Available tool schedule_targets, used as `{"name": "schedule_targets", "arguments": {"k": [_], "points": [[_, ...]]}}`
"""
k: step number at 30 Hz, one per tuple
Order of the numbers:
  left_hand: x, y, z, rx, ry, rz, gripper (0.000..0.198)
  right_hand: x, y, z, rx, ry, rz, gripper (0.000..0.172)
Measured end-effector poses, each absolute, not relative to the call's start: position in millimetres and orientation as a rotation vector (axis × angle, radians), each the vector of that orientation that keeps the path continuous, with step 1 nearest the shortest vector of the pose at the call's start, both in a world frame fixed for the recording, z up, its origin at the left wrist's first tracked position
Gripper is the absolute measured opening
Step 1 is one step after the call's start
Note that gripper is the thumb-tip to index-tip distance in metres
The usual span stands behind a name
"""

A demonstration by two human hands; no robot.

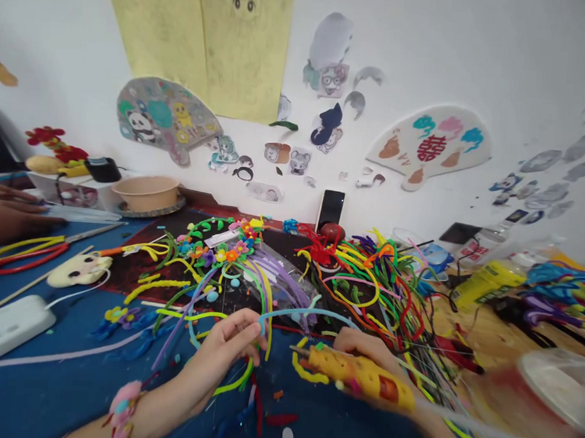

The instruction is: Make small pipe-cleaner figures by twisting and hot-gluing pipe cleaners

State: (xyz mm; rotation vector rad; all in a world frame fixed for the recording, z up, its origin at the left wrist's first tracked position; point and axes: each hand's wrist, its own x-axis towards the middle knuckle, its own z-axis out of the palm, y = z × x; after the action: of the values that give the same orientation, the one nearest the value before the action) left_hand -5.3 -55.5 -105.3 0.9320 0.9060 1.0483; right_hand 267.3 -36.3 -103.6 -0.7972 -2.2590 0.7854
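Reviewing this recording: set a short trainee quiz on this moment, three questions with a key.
1. What does the right hand hold?
2. True or false: the phone stands upright by the wall.
3. What does the left hand pinch? A) scissors B) pipe cleaners C) a bowl

Key:
1. A yellow glue gun
2. True
3. B: pipe cleaners
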Motion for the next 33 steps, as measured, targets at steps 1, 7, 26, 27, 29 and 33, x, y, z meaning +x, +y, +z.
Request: {"name": "schedule_targets", "arguments": {"k": [1,7,26,27,29,33], "points": [[-4.4,-57.6,-105.6,0.879,0.866,1.040,0.020,265.5,-36.7,-112.4,-0.753,-2.213,0.760,0.028],[-0.4,-66.8,-108.9,0.661,0.634,0.849,0.010,261.6,-47.0,-129.5,-0.597,-2.271,0.446,0.018],[1.0,-67.8,-101.4,0.454,0.319,0.950,0.016,258.7,-50.1,-122.2,-0.556,-2.366,0.233,0.020],[1.0,-66.0,-99.6,0.454,0.300,0.943,0.017,257.6,-49.4,-123.1,-0.534,-2.380,0.250,0.021],[1.7,-63.3,-96.2,0.446,0.275,0.929,0.019,255.9,-48.2,-124.6,-0.494,-2.409,0.259,0.023],[4.6,-63.3,-91.7,0.419,0.285,0.928,0.020,253.3,-47.9,-124.7,-0.451,-2.439,0.206,0.024]]}}
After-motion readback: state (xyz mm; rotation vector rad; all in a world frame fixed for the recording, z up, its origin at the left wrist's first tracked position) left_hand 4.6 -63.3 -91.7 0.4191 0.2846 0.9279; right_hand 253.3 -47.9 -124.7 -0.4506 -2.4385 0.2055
